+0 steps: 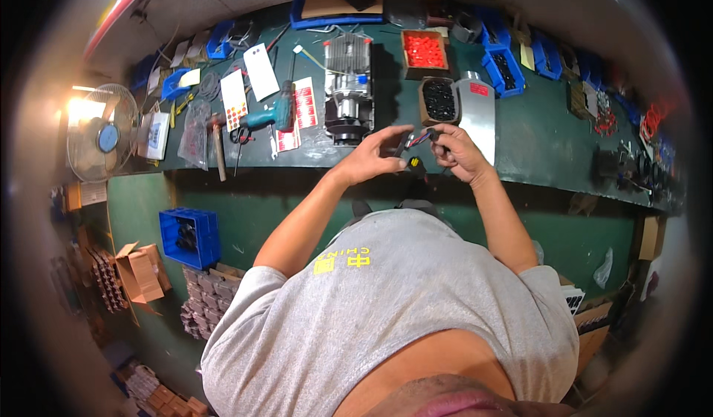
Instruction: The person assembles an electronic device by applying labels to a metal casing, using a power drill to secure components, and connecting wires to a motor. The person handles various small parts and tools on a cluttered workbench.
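Both hands meet just past the bench's front edge, close to my body. My left hand (369, 157) curves its thumb and fingers round a small dark part (402, 145); its exact kind is too small to tell. In my right hand (462, 154), the fingers pinch a black cable connector (431, 134). Thin coloured wires (418, 140) run between the two held pieces. A black piece with a yellow mark (414, 164) hangs just below the left fingertips. Beyond my left hand, on the bench, lies a motor unit (347, 68) with a finned silver housing and a black round end.
On the green bench (527, 135) stand a box of red parts (425, 50), a box of black parts (438, 101) and a silver metal cover (475, 112). Leftward lie a teal power drill (271, 114), a hammer (217, 150) and label sheets (260, 72). A fan (104, 131) stands far left.
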Demonstrator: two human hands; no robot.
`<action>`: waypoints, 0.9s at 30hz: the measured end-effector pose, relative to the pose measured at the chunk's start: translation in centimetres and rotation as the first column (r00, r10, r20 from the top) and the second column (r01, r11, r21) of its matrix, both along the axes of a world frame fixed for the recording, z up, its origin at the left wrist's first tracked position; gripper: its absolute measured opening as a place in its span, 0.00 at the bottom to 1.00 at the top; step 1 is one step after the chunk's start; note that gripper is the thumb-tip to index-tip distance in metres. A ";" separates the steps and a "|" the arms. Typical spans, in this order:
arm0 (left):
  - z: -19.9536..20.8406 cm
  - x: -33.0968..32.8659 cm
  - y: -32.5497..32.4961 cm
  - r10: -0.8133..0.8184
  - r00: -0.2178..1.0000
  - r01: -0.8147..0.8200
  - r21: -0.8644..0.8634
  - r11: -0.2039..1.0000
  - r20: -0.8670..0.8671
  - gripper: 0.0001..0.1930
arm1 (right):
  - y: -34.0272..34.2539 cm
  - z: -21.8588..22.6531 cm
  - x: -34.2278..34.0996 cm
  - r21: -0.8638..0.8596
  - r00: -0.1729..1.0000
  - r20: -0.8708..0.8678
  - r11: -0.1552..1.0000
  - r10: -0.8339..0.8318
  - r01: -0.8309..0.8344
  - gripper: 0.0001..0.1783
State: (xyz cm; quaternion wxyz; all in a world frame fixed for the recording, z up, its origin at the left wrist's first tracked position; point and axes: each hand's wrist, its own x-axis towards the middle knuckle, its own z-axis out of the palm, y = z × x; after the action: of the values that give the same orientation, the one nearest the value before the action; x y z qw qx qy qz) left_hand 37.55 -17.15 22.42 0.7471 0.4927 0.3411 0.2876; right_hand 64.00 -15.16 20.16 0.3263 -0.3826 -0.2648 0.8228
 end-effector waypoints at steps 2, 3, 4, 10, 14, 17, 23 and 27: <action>-0.8 -3.2 -1.8 0.044 0.998 -0.042 -0.024 0.999 0.051 0.39 | -0.8 -0.4 -3.3 0.017 0.995 0.096 0.999 0.040 -0.042 0.11; -1.4 -4.8 -2.6 0.059 0.998 -0.059 -0.011 0.998 0.015 0.38 | -1.3 -0.6 -5.0 0.032 0.990 0.123 0.997 0.070 -0.074 0.12; -1.7 -6.1 -3.3 0.068 0.998 -0.068 0.003 0.998 -0.018 0.38 | -1.9 -0.7 -6.3 0.018 0.986 0.151 0.997 0.076 -0.079 0.12; -3.8 -12.2 -6.9 0.172 0.980 -0.162 0.100 0.982 -0.095 0.33 | -3.0 -1.1 -12.7 0.066 0.912 0.360 0.969 0.198 -0.237 0.16; -1.9 -14.3 -7.4 0.222 0.916 -0.120 0.299 0.947 -0.334 0.35 | -2.1 -1.4 -14.7 0.162 0.879 0.411 0.929 0.242 -0.332 0.17; -1.9 -14.8 -7.2 0.257 0.908 -0.148 0.320 0.936 -0.330 0.35 | -0.4 -1.3 -15.5 0.200 0.905 0.381 0.940 0.187 -0.278 0.17; -1.8 -14.0 -4.8 0.307 0.886 -0.144 0.423 0.894 -0.347 0.35 | 10.3 -1.6 -19.1 0.637 0.832 0.492 0.758 -0.258 -0.141 0.19; -0.4 -12.4 -2.0 0.266 0.879 -0.074 0.436 0.897 -0.397 0.35 | 17.8 -1.6 -24.6 0.913 0.772 0.350 0.376 -0.530 -0.156 0.33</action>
State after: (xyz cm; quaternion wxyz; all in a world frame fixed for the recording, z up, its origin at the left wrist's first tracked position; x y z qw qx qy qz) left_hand 25.18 -19.12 21.98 0.5003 0.6576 0.4784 0.2974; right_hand 39.44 2.67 18.56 0.4760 -0.4068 -0.7078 0.3271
